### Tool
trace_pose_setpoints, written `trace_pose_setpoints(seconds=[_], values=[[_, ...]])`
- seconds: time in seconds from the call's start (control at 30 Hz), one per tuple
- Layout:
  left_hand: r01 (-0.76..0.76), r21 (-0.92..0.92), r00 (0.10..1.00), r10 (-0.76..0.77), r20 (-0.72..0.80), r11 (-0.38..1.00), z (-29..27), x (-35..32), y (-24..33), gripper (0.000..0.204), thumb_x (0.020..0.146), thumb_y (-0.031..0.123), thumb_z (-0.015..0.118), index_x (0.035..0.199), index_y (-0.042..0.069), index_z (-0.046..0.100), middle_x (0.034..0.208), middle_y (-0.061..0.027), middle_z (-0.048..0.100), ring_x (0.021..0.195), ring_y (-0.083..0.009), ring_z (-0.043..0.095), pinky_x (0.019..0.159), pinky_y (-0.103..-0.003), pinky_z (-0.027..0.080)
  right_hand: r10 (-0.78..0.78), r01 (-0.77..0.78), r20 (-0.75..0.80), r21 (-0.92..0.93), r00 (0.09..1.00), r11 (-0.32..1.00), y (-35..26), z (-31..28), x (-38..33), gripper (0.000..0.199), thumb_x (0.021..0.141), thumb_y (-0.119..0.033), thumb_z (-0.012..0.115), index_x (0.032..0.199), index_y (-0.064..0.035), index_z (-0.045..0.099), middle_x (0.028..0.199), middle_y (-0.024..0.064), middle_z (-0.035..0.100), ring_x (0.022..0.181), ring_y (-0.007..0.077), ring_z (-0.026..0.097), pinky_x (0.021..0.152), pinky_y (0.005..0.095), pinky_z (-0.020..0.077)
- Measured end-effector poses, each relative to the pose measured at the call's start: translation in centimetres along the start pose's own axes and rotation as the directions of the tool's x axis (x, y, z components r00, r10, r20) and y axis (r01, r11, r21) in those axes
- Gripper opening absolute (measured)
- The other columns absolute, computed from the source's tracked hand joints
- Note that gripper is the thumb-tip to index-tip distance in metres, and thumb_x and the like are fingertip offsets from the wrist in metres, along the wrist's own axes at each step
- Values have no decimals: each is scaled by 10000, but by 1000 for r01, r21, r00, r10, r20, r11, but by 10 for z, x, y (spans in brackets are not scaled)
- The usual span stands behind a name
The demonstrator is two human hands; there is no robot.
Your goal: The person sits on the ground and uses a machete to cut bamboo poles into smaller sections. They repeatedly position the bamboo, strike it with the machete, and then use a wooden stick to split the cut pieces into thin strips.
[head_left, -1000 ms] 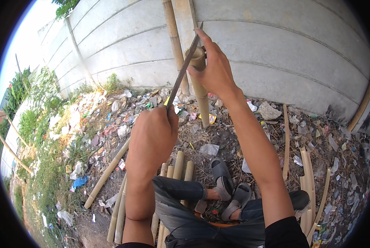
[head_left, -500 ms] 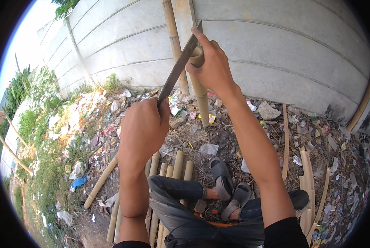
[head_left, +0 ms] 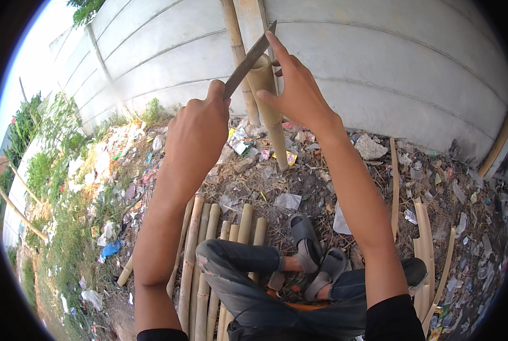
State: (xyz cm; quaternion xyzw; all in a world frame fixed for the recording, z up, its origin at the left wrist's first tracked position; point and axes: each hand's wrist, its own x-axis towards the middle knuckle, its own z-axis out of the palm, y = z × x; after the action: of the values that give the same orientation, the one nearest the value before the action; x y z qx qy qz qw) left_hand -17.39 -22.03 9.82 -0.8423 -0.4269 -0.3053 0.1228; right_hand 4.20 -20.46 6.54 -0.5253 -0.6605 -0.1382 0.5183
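Note:
My left hand [head_left: 196, 136] is closed round the handle of a long dark-bladed knife [head_left: 250, 63], the handle itself hidden in the fist. The blade slants up and right across the rim of an upright bamboo pole [head_left: 268, 111], whose hollow top faces me. On the pole's right side is my right hand [head_left: 303, 94], its fingers apart. Its index fingertip is at the blade near the tip, and its thumb is against the pole or just in front of it; I cannot tell which. The pole's foot stands on the littered ground.
Several cut bamboo poles [head_left: 190, 258] lie at my left knee. Split bamboo strips [head_left: 424, 238] lie to the right. A grey concrete wall [head_left: 390, 54] rises behind the upright pole, with another bamboo pole [head_left: 235, 34] leaning there. Litter and stones cover the ground; weeds [head_left: 66, 227] grow left.
My right hand has loosened from the pole's top, its fingers spreading. The knife and left hand have moved slightly up and right. My left forearm has swung outward to the left.

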Motion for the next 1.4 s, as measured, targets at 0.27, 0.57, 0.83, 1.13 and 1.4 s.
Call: trace_pose_setpoints(seconds=[0.27, 0.57, 0.83, 1.13, 1.4], values=[[-110, 92, 993, 113, -31, 990, 6, 30, -16, 232, 1057, 226, 523, 1030, -2, 555, 719, -273, 615, 715, -479, 615, 668, -567, 464, 524, -440, 425, -285, 738, 852, 133, -123, -138, 1070, 801, -223, 816, 1639, -177, 152, 1380, 297, 536, 1197, 411, 620, 1009, 498, 510], [-180, 190, 963, 213, -166, 965, 29, 81, -73, 478, 1087, 322, 505, 1342, -78, 565, 1041, -314, 686, 953, -433, 682, 834, -475, 510, 980, -744, -102, -666, 171, 61, 357, -201, -533, 1031, 726, -344, 824, 1557, -30, 300, 1473, 333, 458, 1351, 486, 478, 1107, 502, 450], [-301, 545, 913, 402, -74, 783, 28, 90, -115, 473, 1080, 342, 528, 1405, -1, 556, 1035, -193, 658, 684, -214, 613, 661, -363, 500, 931, -787, -365, -571, -11, -233, 404, -145, -606, 913, 856, -280, 768, 1585, -134, 239, 1506, 253, 420, 1419, 470, 378, 1130, 596, 373], [-161, 192, 981, 178, -72, 968, 16, 81, -31, 307, 1063, 275, 535, 1086, -26, 590, 686, -155, 548, 595, -252, 556, 630, -418, 459, 919, -835, -386, -478, -77, -271, 437, -140, -623, 363, 764, -180, 704, 1053, 39, 716, 996, 229, 721, 946, 377, 724, 794, 480, 583], [-69, 125, 996, 76, -54, 990, 16, 84, -35, 265, 1044, 222, 522, 1008, -35, 576, 783, -246, 644, 797, -457, 622, 750, -547, 466, 878, -993, -464, -38, 119, 114, 348, -155, -609, 262, 796, -167, 719, 897, 69, 672, 680, 141, 656, 609, 291, 667, 596, 420, 537]])
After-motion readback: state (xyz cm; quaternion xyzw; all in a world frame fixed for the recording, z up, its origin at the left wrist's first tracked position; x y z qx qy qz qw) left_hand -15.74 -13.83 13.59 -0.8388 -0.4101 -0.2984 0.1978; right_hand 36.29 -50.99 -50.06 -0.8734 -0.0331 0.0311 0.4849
